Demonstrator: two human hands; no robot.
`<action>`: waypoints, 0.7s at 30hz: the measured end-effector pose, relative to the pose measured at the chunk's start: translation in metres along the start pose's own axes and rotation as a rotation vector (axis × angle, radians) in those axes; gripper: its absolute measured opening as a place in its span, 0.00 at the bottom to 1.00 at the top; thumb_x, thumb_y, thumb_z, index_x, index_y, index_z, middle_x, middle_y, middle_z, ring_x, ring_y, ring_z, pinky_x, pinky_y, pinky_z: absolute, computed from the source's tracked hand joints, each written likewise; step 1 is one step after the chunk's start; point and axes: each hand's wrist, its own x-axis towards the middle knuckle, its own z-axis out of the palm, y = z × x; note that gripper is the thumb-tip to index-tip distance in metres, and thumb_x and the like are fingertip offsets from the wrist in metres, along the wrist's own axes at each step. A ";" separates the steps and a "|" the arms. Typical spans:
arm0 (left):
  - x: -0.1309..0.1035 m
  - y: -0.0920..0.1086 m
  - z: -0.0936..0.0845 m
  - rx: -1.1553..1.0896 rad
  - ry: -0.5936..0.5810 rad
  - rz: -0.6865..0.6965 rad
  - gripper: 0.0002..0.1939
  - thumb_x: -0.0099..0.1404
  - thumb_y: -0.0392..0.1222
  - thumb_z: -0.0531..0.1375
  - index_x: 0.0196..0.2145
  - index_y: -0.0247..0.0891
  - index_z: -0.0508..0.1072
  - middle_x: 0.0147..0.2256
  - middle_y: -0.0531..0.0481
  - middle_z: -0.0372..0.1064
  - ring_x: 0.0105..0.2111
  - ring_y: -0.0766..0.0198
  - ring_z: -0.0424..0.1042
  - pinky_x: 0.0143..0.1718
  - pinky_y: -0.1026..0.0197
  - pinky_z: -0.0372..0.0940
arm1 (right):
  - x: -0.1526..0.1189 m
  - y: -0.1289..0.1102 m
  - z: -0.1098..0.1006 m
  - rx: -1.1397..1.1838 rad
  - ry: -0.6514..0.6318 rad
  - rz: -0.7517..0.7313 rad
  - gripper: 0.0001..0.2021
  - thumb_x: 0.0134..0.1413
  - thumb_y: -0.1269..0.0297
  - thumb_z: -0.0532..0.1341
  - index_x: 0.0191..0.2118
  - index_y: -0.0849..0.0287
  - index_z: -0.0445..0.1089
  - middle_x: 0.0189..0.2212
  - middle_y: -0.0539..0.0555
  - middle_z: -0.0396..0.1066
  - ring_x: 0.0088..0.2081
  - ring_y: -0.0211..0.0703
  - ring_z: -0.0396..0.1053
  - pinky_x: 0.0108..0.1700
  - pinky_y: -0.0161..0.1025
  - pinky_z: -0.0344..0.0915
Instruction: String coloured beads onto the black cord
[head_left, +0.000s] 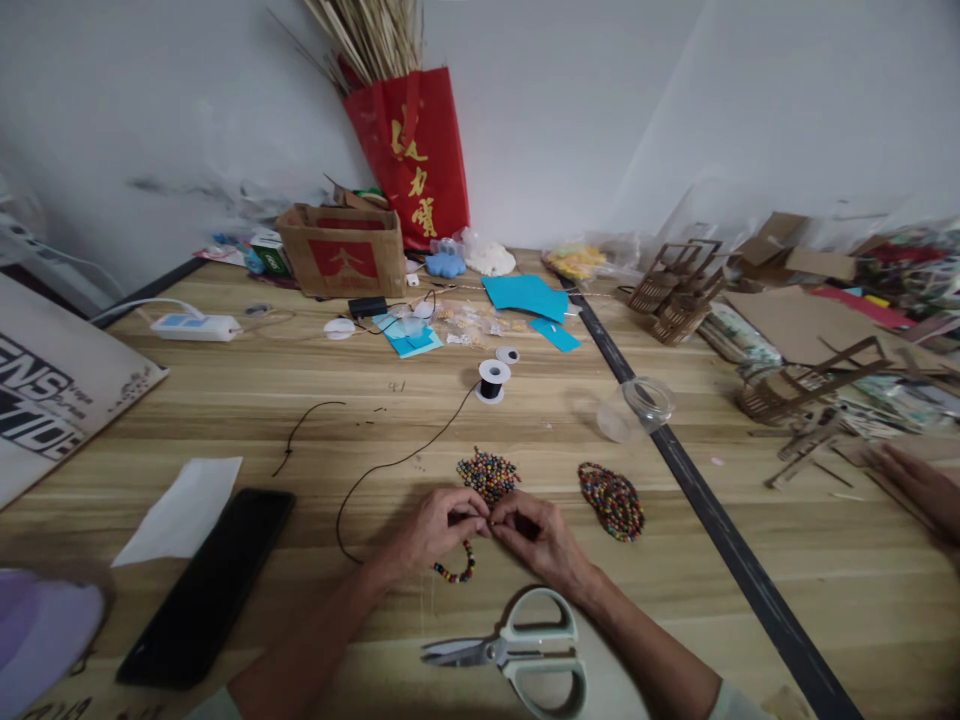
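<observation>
My left hand (442,525) and my right hand (536,535) meet fingertip to fingertip, both pinched closed over something too small to make out. A short string of coloured beads (459,572) hangs below my left fingers. Just beyond my fingertips lies a pile of loose coloured beads (487,473). Black cord (390,465) runs from a white-flanged spool (494,381) in a curve down to my left wrist. Coiled to the right of my right hand is a longer beaded strand (611,502). Pale-handled scissors (517,652) lie slightly open in front of me.
A black phone (206,590) and white paper (180,512) lie at left. Clear round containers (637,407) sit right of the spool. Woven baskets (802,385) stand at right, near another person's hand (919,490). A red bag (420,160) stands at the back.
</observation>
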 end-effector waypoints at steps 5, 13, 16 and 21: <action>-0.001 0.002 0.000 -0.028 -0.014 -0.007 0.03 0.59 0.35 0.58 0.33 0.36 0.71 0.30 0.50 0.75 0.33 0.63 0.75 0.36 0.65 0.65 | 0.000 -0.002 0.000 0.004 0.011 0.052 0.09 0.56 0.60 0.63 0.31 0.61 0.71 0.23 0.50 0.67 0.23 0.34 0.59 0.25 0.31 0.55; -0.002 0.003 0.000 -0.014 -0.032 -0.023 0.03 0.61 0.36 0.58 0.35 0.37 0.70 0.32 0.50 0.76 0.36 0.62 0.76 0.37 0.64 0.65 | -0.001 0.002 0.002 0.032 0.000 0.066 0.09 0.56 0.60 0.63 0.31 0.61 0.71 0.24 0.50 0.68 0.24 0.34 0.60 0.26 0.31 0.55; -0.002 0.002 0.000 -0.023 -0.038 -0.020 0.04 0.61 0.36 0.58 0.35 0.37 0.70 0.33 0.50 0.75 0.36 0.62 0.76 0.37 0.64 0.65 | -0.002 0.004 0.001 0.040 -0.008 0.059 0.10 0.56 0.59 0.63 0.31 0.61 0.71 0.25 0.50 0.69 0.26 0.36 0.62 0.28 0.32 0.57; -0.003 0.004 -0.001 0.038 -0.016 0.021 0.05 0.62 0.38 0.56 0.35 0.37 0.71 0.34 0.50 0.74 0.35 0.63 0.73 0.38 0.64 0.65 | -0.001 0.004 0.000 0.045 -0.023 -0.007 0.09 0.59 0.60 0.60 0.32 0.60 0.71 0.27 0.52 0.69 0.29 0.38 0.65 0.32 0.33 0.61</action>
